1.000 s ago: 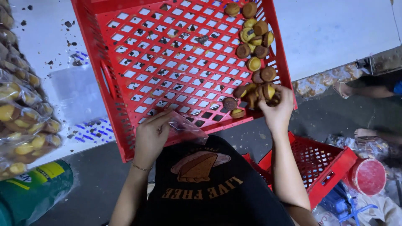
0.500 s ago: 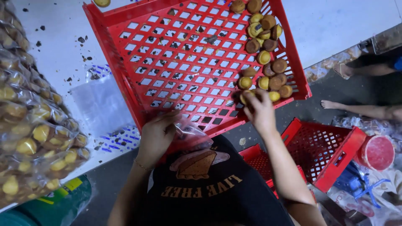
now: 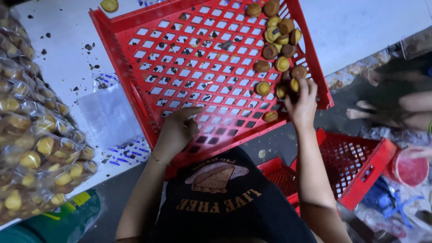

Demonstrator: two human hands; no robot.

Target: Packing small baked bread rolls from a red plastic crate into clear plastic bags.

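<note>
On my left a heap of clear bags (image 3: 36, 148) packed with yellow cakes crowds the edge of the white table (image 3: 360, 22), and a flat clear plastic sheet (image 3: 105, 114) lies between that heap and the big red crate (image 3: 198, 67), which sits tilted over the table's near edge. Below it, on the floor, I see a smaller red crate (image 3: 355, 166), a red round tub (image 3: 409, 168) and another person's bare feet (image 3: 364, 76) off to the right. The small round cakes (image 3: 279, 40) lie bunched in the crate's far right corner, with one stray cake (image 3: 270, 116) near the lower rim. My right hand (image 3: 300, 103) reaches up into that bunch, fingers curled around a few cakes at the bottom of the pile, forearm running straight up from the lap. My left hand (image 3: 177, 130) rests on the crate's mesh floor near the lower left rim, loosely cupped with the forefinger extended, well apart from the cakes.
</note>
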